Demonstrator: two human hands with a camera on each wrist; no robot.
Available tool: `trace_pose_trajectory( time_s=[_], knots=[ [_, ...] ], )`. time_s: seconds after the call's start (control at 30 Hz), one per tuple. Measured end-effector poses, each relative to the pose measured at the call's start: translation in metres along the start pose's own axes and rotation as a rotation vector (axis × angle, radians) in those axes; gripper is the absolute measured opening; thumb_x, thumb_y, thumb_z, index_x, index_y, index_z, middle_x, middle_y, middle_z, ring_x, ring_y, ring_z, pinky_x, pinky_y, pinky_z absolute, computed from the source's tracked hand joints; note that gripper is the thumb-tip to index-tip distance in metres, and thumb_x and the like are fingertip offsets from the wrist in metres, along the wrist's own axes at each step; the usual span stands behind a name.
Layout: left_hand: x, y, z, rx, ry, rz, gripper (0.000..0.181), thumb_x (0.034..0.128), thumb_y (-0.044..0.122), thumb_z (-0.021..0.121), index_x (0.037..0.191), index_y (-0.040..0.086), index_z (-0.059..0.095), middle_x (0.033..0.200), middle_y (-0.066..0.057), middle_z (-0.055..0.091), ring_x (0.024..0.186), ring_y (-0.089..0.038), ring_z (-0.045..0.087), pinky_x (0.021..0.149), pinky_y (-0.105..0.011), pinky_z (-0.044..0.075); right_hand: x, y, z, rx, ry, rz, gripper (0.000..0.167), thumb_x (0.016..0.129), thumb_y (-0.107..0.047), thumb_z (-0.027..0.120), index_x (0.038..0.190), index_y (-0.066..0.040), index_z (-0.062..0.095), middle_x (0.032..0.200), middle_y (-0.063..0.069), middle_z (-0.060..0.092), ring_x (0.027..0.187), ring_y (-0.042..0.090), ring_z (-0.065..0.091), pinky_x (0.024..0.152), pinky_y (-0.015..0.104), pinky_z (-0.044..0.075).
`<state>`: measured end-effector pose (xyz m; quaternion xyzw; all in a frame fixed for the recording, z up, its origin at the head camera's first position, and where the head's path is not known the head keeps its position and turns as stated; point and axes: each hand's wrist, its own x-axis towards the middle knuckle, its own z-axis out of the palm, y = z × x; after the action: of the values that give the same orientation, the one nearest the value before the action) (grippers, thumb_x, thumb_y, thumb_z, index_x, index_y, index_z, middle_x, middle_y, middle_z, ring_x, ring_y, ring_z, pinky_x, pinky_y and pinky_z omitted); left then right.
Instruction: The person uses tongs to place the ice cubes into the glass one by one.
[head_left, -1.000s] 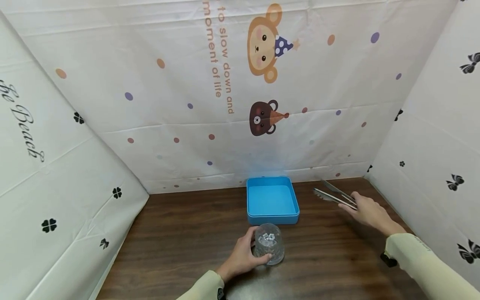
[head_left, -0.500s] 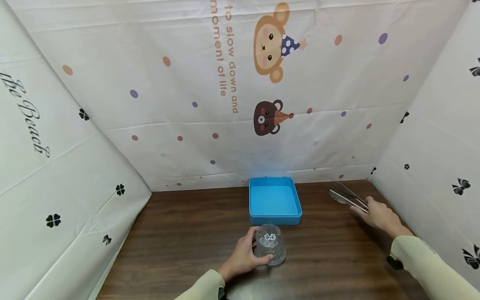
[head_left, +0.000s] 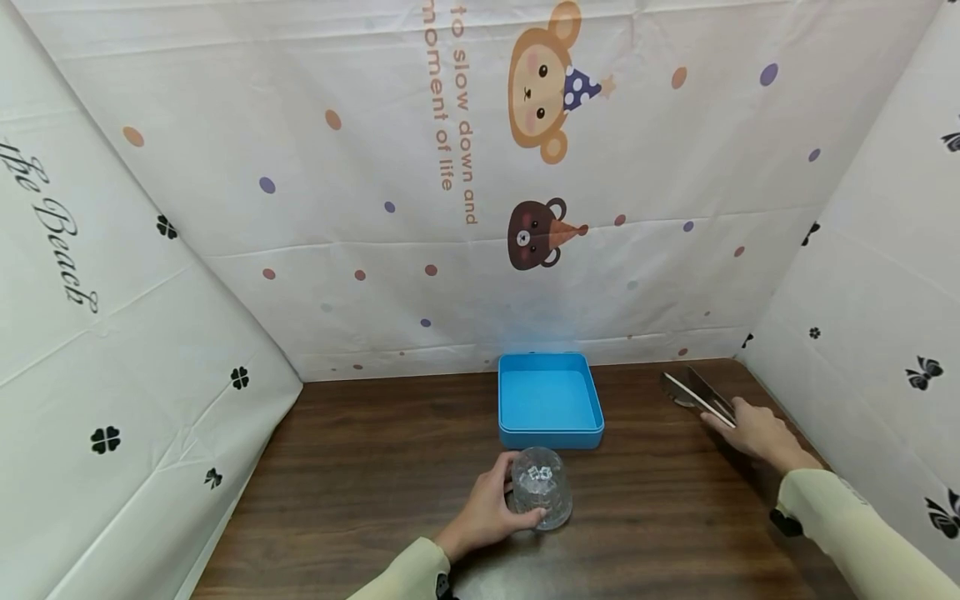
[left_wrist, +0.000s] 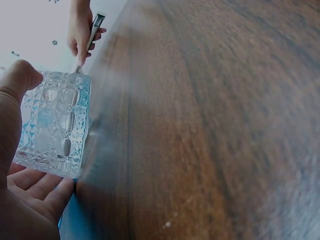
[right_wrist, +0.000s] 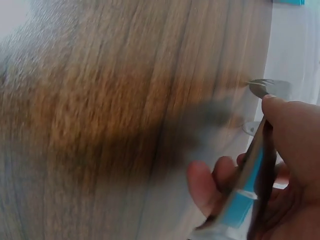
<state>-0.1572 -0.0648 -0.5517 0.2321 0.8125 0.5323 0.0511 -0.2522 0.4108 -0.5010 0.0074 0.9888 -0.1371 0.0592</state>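
In the head view my left hand grips a clear textured drinking glass near the table's front, thumb on one side and fingers on the other. Small bright clear shapes show at the glass; I cannot tell whether they lie inside it. The left wrist view shows the faceted wall of the glass close up, with the fingers beside it. Farther right, my right hand holds metal tongs, their arms pointing toward the back wall. In the right wrist view the tongs lie between thumb and fingers.
A shallow blue square box stands on the dark wooden table, just behind the glass. White printed sheets enclose the back and both sides. The right hand is close to the right sheet.
My right hand has moved a little to the right with the tongs, and the tongs have turned slightly. My left hand stays at the glass. The head view has shifted slightly.
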Motion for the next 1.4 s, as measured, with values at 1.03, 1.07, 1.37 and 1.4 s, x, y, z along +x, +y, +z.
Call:
trace_pose_trajectory(
  time_s=[1.03, 1.07, 1.37, 1.4],
  knots=[
    [-0.005, -0.002, 0.000, 0.013, 0.034, 0.013, 0.072, 0.0813, 0.037, 0.087, 0.138, 0.016, 0.047, 0.128, -0.007, 0.064, 0.117, -0.017, 0.062, 0.093, -0.030, 0.055, -0.003, -0.009, 0.000, -0.015, -0.093, 0.086, 0.115, 0.089, -0.084, 0.045, 0.140, 0.019, 0.038, 0.126, 0.050, 0.048, 0.088, 0.059, 0.060, 0.060, 0.059, 0.050],
    [-0.007, -0.003, -0.001, 0.019, 0.041, 0.014, 0.072, 0.0812, 0.037, 0.087, 0.138, 0.017, 0.047, 0.128, -0.007, 0.064, 0.117, -0.017, 0.063, 0.093, -0.030, 0.055, -0.003, -0.011, -0.001, -0.015, -0.092, 0.088, 0.116, 0.088, -0.085, 0.045, 0.141, 0.018, 0.037, 0.127, 0.049, 0.048, 0.089, 0.060, 0.059, 0.060, 0.059, 0.050],
    [-0.028, -0.009, -0.024, 0.057, 0.113, -0.008, 0.071, 0.0817, 0.039, 0.087, 0.136, 0.014, 0.048, 0.125, -0.009, 0.067, 0.116, -0.024, 0.065, 0.091, -0.034, 0.057, -0.006, -0.016, -0.008, -0.028, -0.045, 0.077, 0.113, 0.088, -0.084, 0.046, 0.142, 0.015, 0.037, 0.128, 0.048, 0.049, 0.094, 0.063, 0.057, 0.061, 0.061, 0.049],
    [-0.031, -0.011, -0.028, 0.062, 0.123, -0.013, 0.071, 0.0819, 0.039, 0.087, 0.136, 0.014, 0.049, 0.125, -0.009, 0.067, 0.116, -0.024, 0.065, 0.090, -0.035, 0.057, -0.006, -0.016, -0.008, -0.031, -0.041, 0.072, 0.112, 0.089, -0.084, 0.046, 0.143, 0.015, 0.037, 0.128, 0.048, 0.049, 0.096, 0.063, 0.057, 0.061, 0.061, 0.049]
  ],
)
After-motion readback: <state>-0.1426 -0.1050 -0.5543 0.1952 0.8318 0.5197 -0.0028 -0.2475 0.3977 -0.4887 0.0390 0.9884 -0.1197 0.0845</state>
